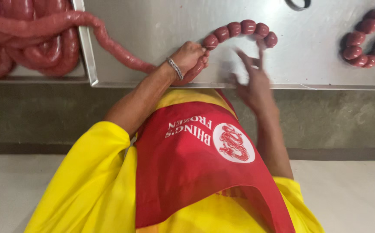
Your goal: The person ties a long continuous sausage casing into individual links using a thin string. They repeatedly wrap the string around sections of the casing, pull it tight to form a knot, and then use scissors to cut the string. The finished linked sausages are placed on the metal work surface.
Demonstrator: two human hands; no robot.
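1. Gripping the sausage (pixel 122 54) in the head view, the left hand (pixel 189 56) is clenched around it near the front edge of the steel table (pixel 161 21). A bracelet (pixel 174 68) sits on that wrist.
2. The sausage passes through the fist. To the left it runs on as one long, smooth, untied length, up over the rim of the tray (pixel 88 51). There it joins a coil (pixel 27 39) of the same pink casing.
3. To the right of the fist the sausage comes out as links (pixel 241 29), a short arc of round red pieces. The first link touches the left thumb and forefinger, and a stub of sausage shows below the knuckles too.
4. The right hand (pixel 252 84) is blurred and holds nothing, its fingers (pixel 261 51) spread and loose. Its fingertips reach up just under the last link, at the right end of the arc. Whether they touch that link cannot be told through the blur.
5. The links thus lie between the two hands, pinched at the left end and free at the right.
6. Well apart, near the right edge, a second bunch (pixel 369 41) of tied red pieces lies curled on the table. A dark ring (pixel 297 4) shows at the top edge.
7. Below the table edge, a red apron (pixel 196 172) over a yellow shirt fills the lower frame.
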